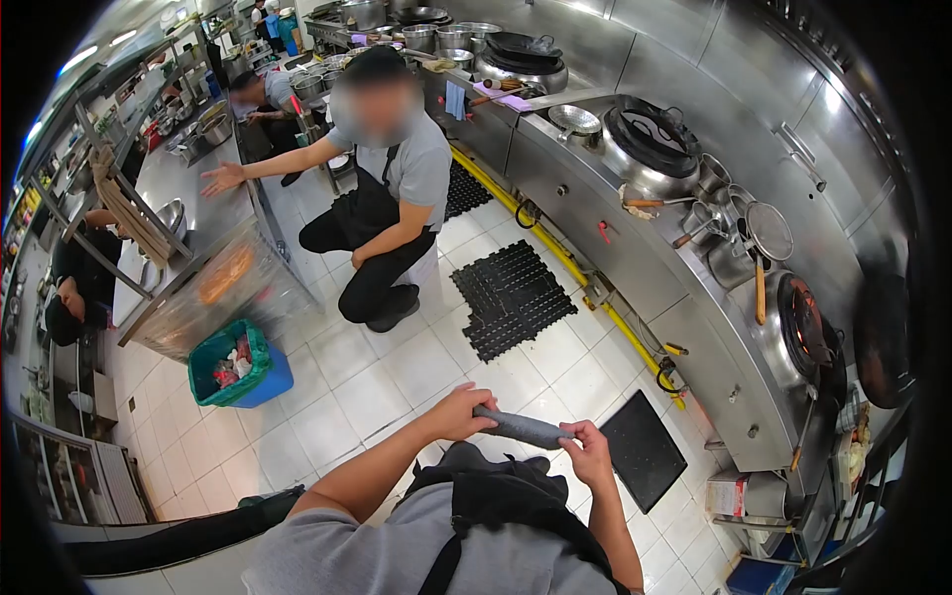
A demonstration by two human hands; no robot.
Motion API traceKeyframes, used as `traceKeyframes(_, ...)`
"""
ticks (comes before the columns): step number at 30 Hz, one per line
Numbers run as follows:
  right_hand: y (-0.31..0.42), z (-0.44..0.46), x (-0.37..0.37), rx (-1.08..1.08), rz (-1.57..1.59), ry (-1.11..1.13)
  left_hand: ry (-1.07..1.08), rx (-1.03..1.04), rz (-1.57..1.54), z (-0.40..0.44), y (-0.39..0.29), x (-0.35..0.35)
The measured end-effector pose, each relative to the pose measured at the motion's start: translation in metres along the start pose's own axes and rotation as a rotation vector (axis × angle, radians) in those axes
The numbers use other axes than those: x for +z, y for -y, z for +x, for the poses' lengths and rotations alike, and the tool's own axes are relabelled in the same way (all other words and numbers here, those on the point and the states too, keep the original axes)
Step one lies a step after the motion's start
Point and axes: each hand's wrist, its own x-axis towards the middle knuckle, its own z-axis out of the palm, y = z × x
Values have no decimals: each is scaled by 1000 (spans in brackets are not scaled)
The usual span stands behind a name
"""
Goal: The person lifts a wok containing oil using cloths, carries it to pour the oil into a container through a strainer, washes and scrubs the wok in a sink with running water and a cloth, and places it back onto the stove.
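Note:
A dark grey, rod-shaped object, thick and rounded like a whetstone or pestle, is held level in front of my apron, above the tiled floor. My left hand is closed around its left end. At the opposite end, the fingers and thumb of my right hand pinch it. Its exact kind cannot be made out.
A person squats ahead, one arm stretched toward the steel counter. A blue bin with a green liner stands front left. Black mats lie on the floor. Along the right runs a wok range with a yellow pipe.

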Motion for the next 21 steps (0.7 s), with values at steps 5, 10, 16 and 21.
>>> traceKeyframes(5, 1, -1, -7, 165, 277, 8, 97, -223, -269, 1, -15, -8)
traceKeyframes(10, 20, -4, -4, 349, 566, -93, 103, -291, -454, 4, -16, -3)
traceKeyframes(16, 8, -7, -7, 383, 754, -170, 105, -336, -607, 3, -13, 3)
traceKeyframes(21, 11, -8, -5, 411, 789, -134, 3, -450, -1080, 3, -11, 12)
